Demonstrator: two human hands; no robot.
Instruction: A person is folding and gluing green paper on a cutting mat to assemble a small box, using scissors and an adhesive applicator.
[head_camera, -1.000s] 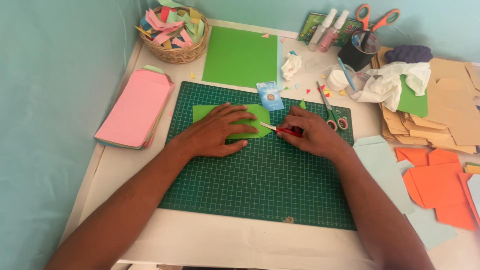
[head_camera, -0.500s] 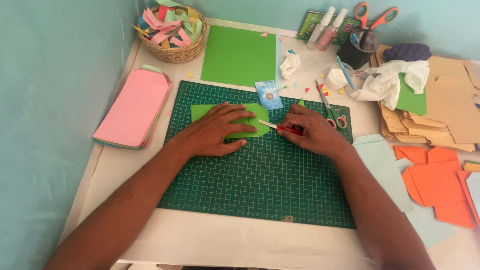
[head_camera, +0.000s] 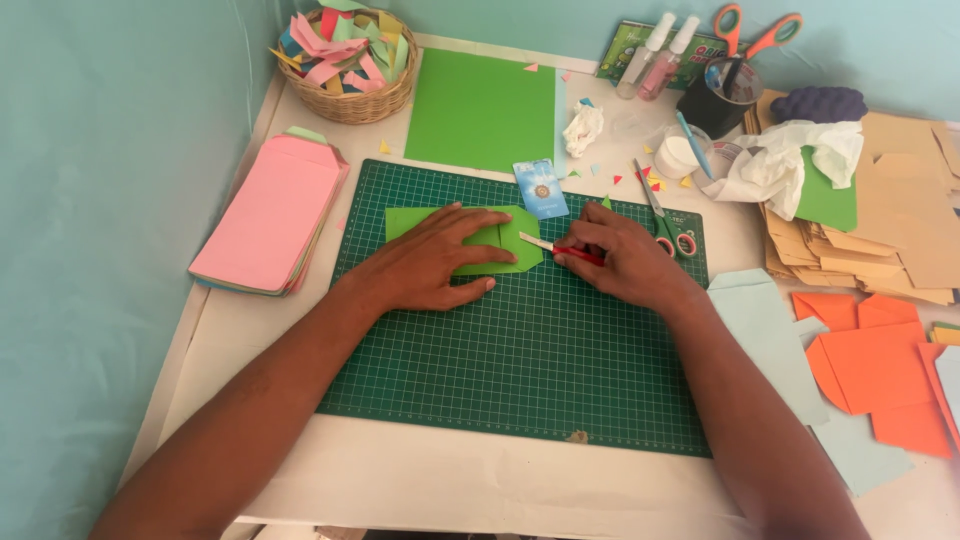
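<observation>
Pinched in the right hand (head_camera: 625, 265), a red-handled craft knife (head_camera: 562, 248) has its blade tip touching the right edge of a green paper piece (head_camera: 510, 240); the fingers are closed around the handle. Just left of that grip, the left hand (head_camera: 430, 265) lies flat, fingers spread and holding nothing, pressing the paper down onto the green cutting mat (head_camera: 520, 350).

Only the head view shows this. The knife's long axis runs nearly level across the mat, tip pointing left toward the pressing hand. The paper's long axis also runs left to right, its angled corners at the end nearest the blade.

Judging from this, the risk is the blade skidding left into the spread fingertips, since they sit close in its line. Light pressure from the flat palm could also let the paper shift and spoil the cut.

Beyond the grip lie a small blue card (head_camera: 541, 188) and, to its right, scissors (head_camera: 668, 222).
</observation>
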